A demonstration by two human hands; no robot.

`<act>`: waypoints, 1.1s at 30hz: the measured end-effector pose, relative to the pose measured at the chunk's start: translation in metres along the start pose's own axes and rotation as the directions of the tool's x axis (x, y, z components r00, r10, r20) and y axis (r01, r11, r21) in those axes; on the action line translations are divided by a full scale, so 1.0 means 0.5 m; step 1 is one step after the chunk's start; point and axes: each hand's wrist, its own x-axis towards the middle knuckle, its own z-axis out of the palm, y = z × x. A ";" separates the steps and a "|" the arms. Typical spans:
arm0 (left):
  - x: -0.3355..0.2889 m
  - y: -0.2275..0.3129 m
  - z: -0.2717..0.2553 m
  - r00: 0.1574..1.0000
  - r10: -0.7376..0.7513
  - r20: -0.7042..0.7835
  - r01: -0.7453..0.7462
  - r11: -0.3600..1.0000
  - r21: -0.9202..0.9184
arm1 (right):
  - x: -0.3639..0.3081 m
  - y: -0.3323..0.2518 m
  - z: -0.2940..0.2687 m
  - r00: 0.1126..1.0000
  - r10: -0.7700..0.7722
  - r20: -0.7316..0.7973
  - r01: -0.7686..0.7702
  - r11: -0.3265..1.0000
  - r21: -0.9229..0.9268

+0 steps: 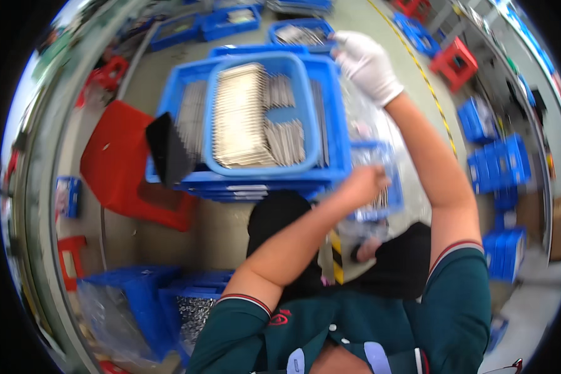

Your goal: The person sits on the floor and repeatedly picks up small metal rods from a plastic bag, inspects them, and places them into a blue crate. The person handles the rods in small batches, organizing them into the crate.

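My bare left hand (pixel 366 186) hangs over a low blue tray (pixel 393 198) of thin metal parts, just right of the big bin. Motion smears its fingers, so its grip stays unclear. Farther off, my white-gloved right hand (pixel 366 67) is held up beyond the bin's far right corner, fingers curled together. What lies between those fingertips, if anything, cannot be made out. In front of me, a light blue basket (pixel 314 118) holds rows of thin flat metal pieces (pixel 238 118), stacked on edge. It sits on a larger blue bin (pixel 338 134) with more such pieces.
A red chair (pixel 115 165) stands left of the bins, with a black flat-sided object (pixel 166 149) between. Blue crates (pixel 134 280) are at lower left, one with small shiny parts (pixel 196 315). More blue crates (pixel 498 165) and a red stool (pixel 455 62) line the right side.
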 end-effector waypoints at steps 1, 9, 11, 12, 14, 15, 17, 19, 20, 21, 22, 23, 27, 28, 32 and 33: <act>0.001 -0.001 0.004 1.000 0.023 -0.022 -0.023 1.000 -0.020 | -0.047 0.034 -0.036 0.981 0.192 -0.029 -0.189 0.979 0.072; -0.004 0.048 0.007 0.984 -0.176 -0.003 0.142 0.806 -0.575 | -0.480 0.120 -0.166 0.618 0.715 0.328 -0.399 0.645 -0.652; 0.005 0.057 0.027 0.987 -0.159 0.026 0.137 0.743 -0.656 | -0.693 0.200 -0.131 0.356 0.783 0.510 -0.557 0.616 -0.557; 0.008 0.053 0.028 0.983 -0.182 0.021 0.148 0.726 -0.671 | -0.733 0.201 -0.109 0.272 0.790 0.549 -0.597 0.586 -0.547; 0.013 0.045 0.031 0.977 -0.214 0.010 0.162 0.705 -0.691 | -0.802 0.200 -0.071 0.153 0.783 0.603 -0.674 0.529 -0.516; 0.014 0.048 0.034 0.977 -0.214 0.002 0.153 0.695 -0.702 | -0.838 0.202 -0.053 0.117 0.777 0.618 -0.713 0.499 -0.492; 0.018 0.058 0.041 0.968 -0.249 0.016 0.186 0.678 -0.711 | -0.914 0.215 0.003 0.060 0.738 0.672 -0.735 0.488 -0.471; 0.019 0.057 0.047 0.958 -0.285 0.019 0.211 0.663 -0.718 | -0.935 0.194 0.057 -0.011 0.753 0.657 -0.778 0.407 -0.479; 0.018 0.058 0.049 0.954 -0.299 0.019 0.221 0.657 -0.720 | -0.938 0.185 0.081 -0.029 0.765 0.644 -0.807 0.362 -0.467; 0.019 0.060 0.053 0.949 -0.315 0.020 0.231 0.651 -0.723 | -0.939 0.186 0.102 -0.029 0.757 0.653 -0.795 0.379 -0.474; 0.020 0.063 0.058 0.944 -0.328 0.027 0.246 0.649 -0.720 | -0.951 0.188 0.124 -0.031 0.748 0.663 -0.784 0.393 -0.481; 0.022 0.067 0.063 0.941 -0.337 0.040 0.261 0.645 -0.718 | -0.963 0.193 0.137 -0.053 0.743 0.667 -0.767 0.398 -0.504; 0.018 0.058 0.066 0.913 -0.402 0.070 0.317 0.592 -0.741 | -0.971 0.201 0.212 -0.086 0.812 0.577 -0.779 0.306 -0.548; 0.018 0.061 0.065 0.904 -0.418 0.085 0.334 0.570 -0.751 | -0.975 0.204 0.225 -0.107 0.827 0.553 -0.780 0.275 -0.562; 0.025 0.061 0.065 0.897 -0.431 0.095 0.365 0.600 -0.712 | -0.995 0.219 0.292 -0.164 0.907 0.387 -0.861 0.060 -0.505; 0.030 0.060 0.067 0.904 -0.417 0.099 0.359 0.608 -0.708 | -1.008 0.223 0.301 -0.132 0.921 0.366 -0.861 0.077 -0.503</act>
